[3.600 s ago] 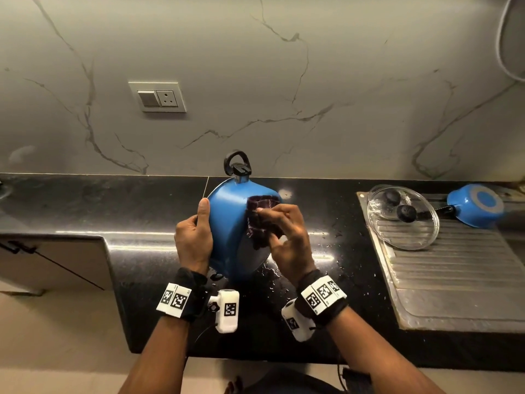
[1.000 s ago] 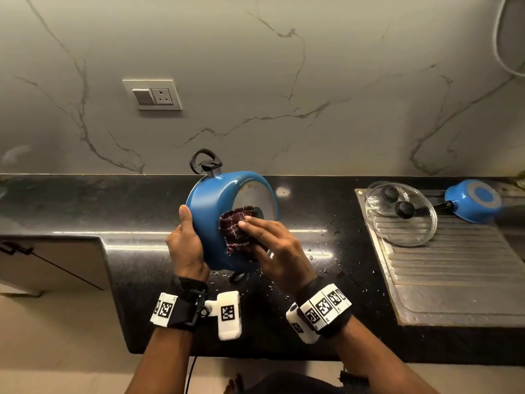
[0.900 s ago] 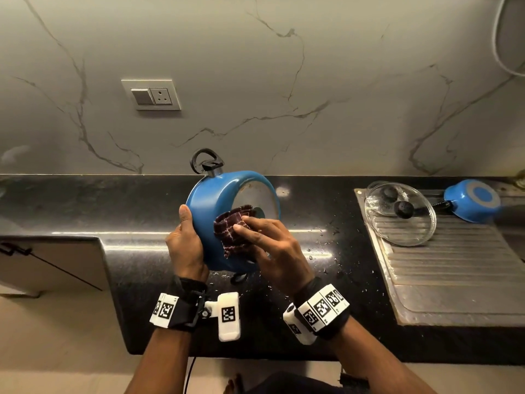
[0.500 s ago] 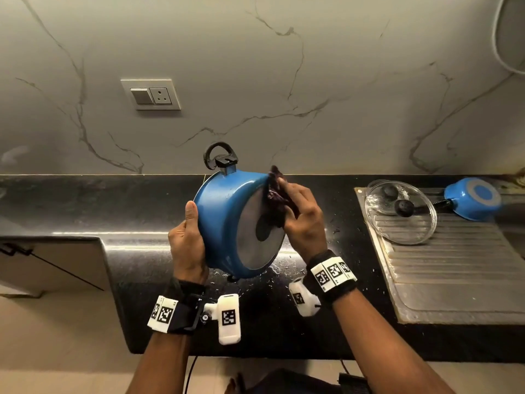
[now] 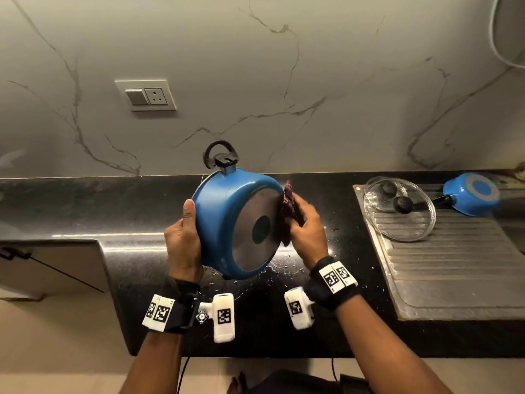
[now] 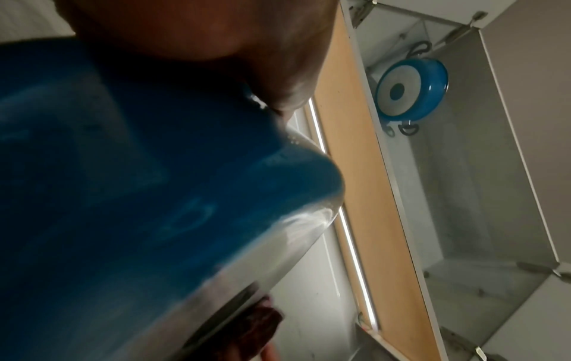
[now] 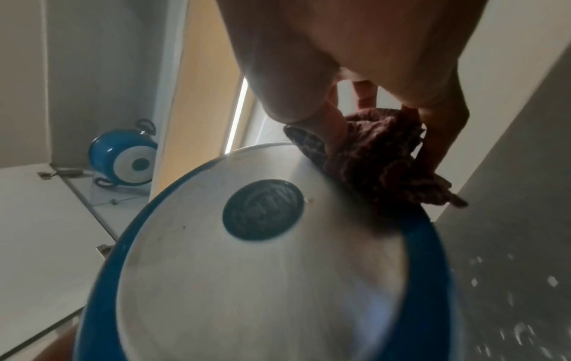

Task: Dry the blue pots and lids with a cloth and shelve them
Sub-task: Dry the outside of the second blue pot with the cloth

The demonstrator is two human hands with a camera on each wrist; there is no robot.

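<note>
A blue pot is held on its side above the black counter, its grey base turned toward me and one black loop handle up. My left hand grips its left wall, thumb up along the blue side. My right hand holds a bunched dark red cloth against the pot's right edge. A glass lid and a small blue saucepan lie on the steel drainboard at right. Another blue pot stands in the open overhead cabinet.
Water drops speckle the black counter under and right of the pot. The ribbed drainboard fills the right side. A wall socket sits on the marble backsplash. An open white cupboard door juts out at lower left.
The pot has turned so its grey base faces me. My right hand slid the cloth from the pot's near side up and around to its right edge.
</note>
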